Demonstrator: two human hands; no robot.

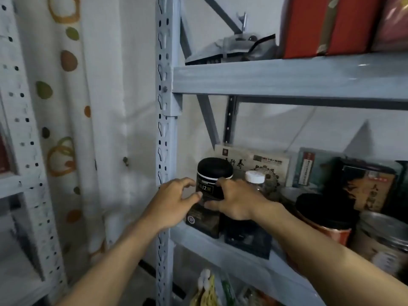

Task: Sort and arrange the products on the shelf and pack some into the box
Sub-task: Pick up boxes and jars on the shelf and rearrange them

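Observation:
A black jar (212, 171) with a black lid and a label reading 12 stands on a small dark box (202, 221) at the left end of the grey middle shelf (223, 249). My right hand (236, 202) grips the jar from its right side, with the index finger on the front and the thumb at the base. To the jar's left is my left hand (174, 202), its fingers spread and curved. Its thumb tip touches the jar's lower left edge.
A white-capped clear bottle (255, 176) and a flat white box (254, 161) stand behind the jar. To the right are a black box (247, 239), an orange canister (324, 219) and a metal tin (384, 235). Red boxes (331, 25) fill the upper shelf. The shelf post (164, 129) is at the left.

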